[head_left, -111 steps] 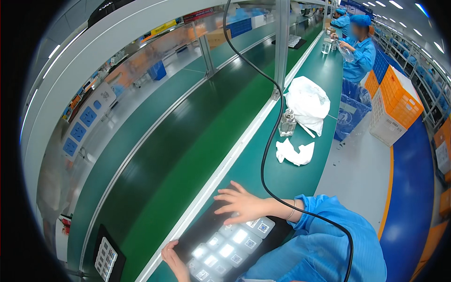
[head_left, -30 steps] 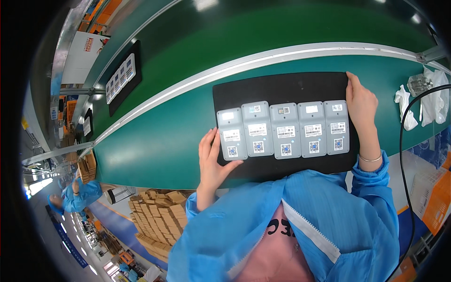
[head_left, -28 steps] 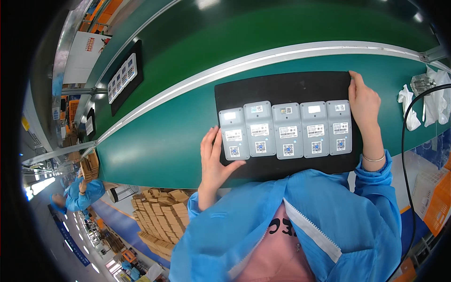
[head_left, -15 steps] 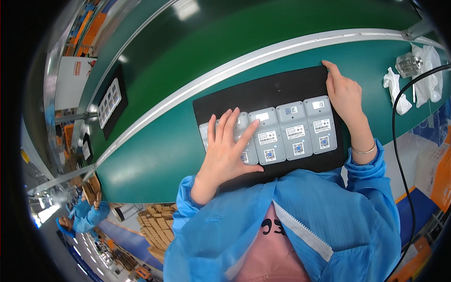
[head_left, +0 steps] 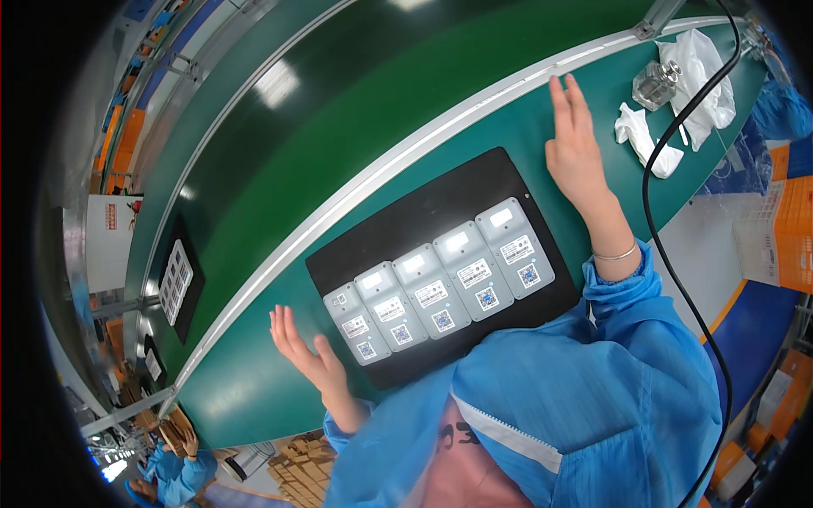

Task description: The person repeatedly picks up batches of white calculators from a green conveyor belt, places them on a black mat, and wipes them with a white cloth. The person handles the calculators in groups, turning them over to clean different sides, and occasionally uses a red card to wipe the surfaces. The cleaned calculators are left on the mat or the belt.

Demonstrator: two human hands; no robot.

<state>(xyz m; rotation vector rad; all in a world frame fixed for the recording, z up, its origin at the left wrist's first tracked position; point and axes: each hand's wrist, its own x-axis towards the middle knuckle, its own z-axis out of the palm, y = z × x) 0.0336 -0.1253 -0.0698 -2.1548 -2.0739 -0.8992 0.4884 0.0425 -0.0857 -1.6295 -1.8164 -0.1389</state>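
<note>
Left hand point(head_left: 312, 362) wide, right hand point(head_left: 579, 159) outstretched, both free, flanking five grey handheld devices point(head_left: 429, 292) on a black mat point(head_left: 406, 222).

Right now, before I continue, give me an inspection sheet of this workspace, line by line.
Surface: green bench, beside a belt.
Work items: five grey devices in a row, label sides up, on a black mat.
Clutter: glass bottle, crumpled white piece, white bag.
Left grip: open, left of the mat.
Right grip: holding nothing, two fingers extended.
Cables: black cable arcing down the right; bench contact unclear.
Surroundings: co-worker lower left; orange crate right.
</note>
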